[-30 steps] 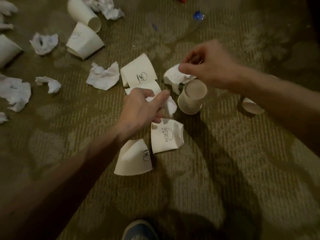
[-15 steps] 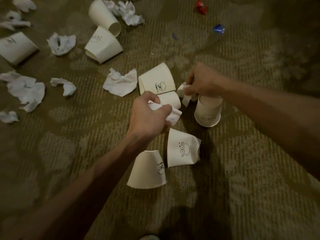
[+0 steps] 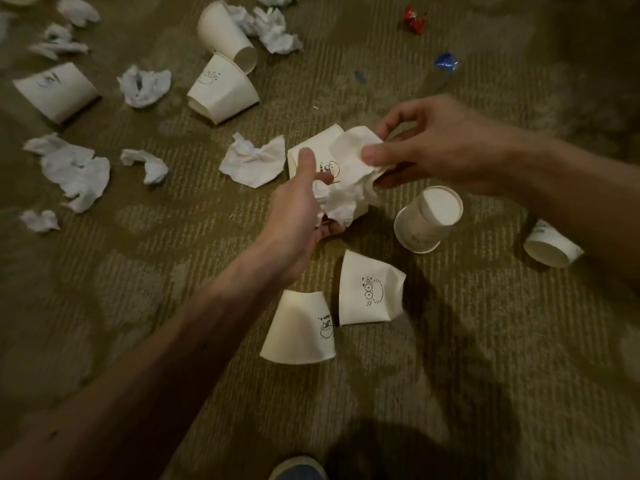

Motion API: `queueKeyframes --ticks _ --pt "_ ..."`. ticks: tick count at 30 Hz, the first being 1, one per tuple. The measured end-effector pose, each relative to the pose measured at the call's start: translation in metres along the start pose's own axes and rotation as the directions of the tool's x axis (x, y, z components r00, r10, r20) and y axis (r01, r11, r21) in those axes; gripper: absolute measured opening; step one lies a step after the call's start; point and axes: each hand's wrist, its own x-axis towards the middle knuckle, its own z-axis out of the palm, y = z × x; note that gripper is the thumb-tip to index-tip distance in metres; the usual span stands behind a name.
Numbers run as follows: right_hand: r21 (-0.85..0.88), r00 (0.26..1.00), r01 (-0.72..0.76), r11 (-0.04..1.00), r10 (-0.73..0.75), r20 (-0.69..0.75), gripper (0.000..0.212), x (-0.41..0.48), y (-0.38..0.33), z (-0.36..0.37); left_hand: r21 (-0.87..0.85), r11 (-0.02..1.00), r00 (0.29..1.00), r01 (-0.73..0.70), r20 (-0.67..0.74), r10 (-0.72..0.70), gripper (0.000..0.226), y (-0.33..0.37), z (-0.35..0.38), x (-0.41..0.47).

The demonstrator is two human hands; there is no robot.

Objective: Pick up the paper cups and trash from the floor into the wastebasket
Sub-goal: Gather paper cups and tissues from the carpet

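My left hand (image 3: 297,216) cups a crumpled white tissue (image 3: 337,202) in its palm, thumb raised. My right hand (image 3: 420,147) pinches a second white tissue (image 3: 353,150) between thumb and fingers, just above the left hand. Under them lies a paper cup with a doodle (image 3: 311,152). Nearer me lie two squashed cups (image 3: 298,329) (image 3: 369,289). One cup stands upside down (image 3: 429,220) to the right, and another lies on its side (image 3: 550,245) below my right forearm. No wastebasket is in view.
More cups (image 3: 221,90) (image 3: 227,34) (image 3: 57,90) and several tissue wads (image 3: 252,161) (image 3: 143,84) (image 3: 74,171) litter the olive carpet at the upper left. A red wrapper (image 3: 414,19) and a blue one (image 3: 446,62) lie at the top. My shoe (image 3: 298,469) shows at the bottom edge.
My right hand has lifted its tissue off the floor and brought it over the left hand. My left hand has turned palm up, loosening around its tissue.
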Motion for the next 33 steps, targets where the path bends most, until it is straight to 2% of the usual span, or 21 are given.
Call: queueKeyframes --ticks 4,8,10,12,16,18,20,22,25,27,30,33 --pt "0.138 0.995 0.018 0.99 -0.031 0.092 0.034 -0.019 0.005 0.019 -0.104 0.994 0.986 -0.019 0.161 0.035 0.08 0.0 -0.005 -0.016" --pt "0.157 0.988 0.024 0.987 -0.047 0.148 0.032 -0.03 0.021 0.038 -0.116 0.992 0.968 -0.045 0.239 0.072 0.074 -0.009 -0.012 -0.033" --pt "0.153 0.982 0.017 0.988 -0.046 0.185 0.025 -0.035 0.029 0.046 -0.06 0.997 0.973 -0.055 0.22 0.067 0.067 -0.016 -0.013 -0.041" --pt "0.15 0.971 -0.004 0.989 -0.032 0.239 0.023 -0.041 0.038 0.051 0.005 0.998 0.988 -0.065 0.142 0.063 0.062 -0.025 -0.014 -0.048" --pt "0.101 0.949 -0.042 0.994 0.008 0.316 0.015 -0.054 0.054 0.056 0.184 0.974 0.991 -0.135 0.04 0.13 0.046 -0.045 -0.019 -0.056" --pt "0.035 0.969 -0.008 0.999 -0.001 0.246 0.014 -0.056 0.061 0.056 0.239 0.96 0.989 -0.143 0.007 0.146 0.034 -0.051 -0.022 -0.056" --pt "-0.142 0.994 0.069 0.988 -0.056 0.094 0.013 -0.057 0.071 0.054 0.28 0.952 0.99 -0.122 -0.041 0.139 0.023 -0.056 -0.027 -0.054" --pt "-0.387 0.988 0.141 0.911 -0.157 -0.01 0.008 -0.058 0.084 0.053 0.359 0.932 0.992 -0.059 -0.081 0.094 0.018 -0.066 -0.029 -0.053" --pt "-0.641 0.978 0.168 0.749 -0.206 0.015 0.031 -0.059 0.113 0.052 0.477 0.879 0.987 0.015 -0.146 0.062 0.023 -0.082 -0.027 -0.052" --pt "-0.681 0.99 0.12 0.722 -0.135 0.031 0.047 -0.06 0.128 0.053 0.534 0.845 0.986 -0.004 -0.139 0.092 0.027 -0.086 -0.024 -0.05" --pt "-0.655 0.998 0.057 0.753 -0.05 0.029 0.063 -0.061 0.137 0.053 0.563 0.825 0.986 -0.054 -0.098 0.132 0.036 -0.088 -0.021 -0.05" --pt "-0.517 1.0 -0.029 0.855 0.018 -0.025 0.063 -0.061 0.139 0.052 0.578 0.811 0.984 -0.093 -0.069 0.162 0.039 -0.091 -0.019 -0.052"
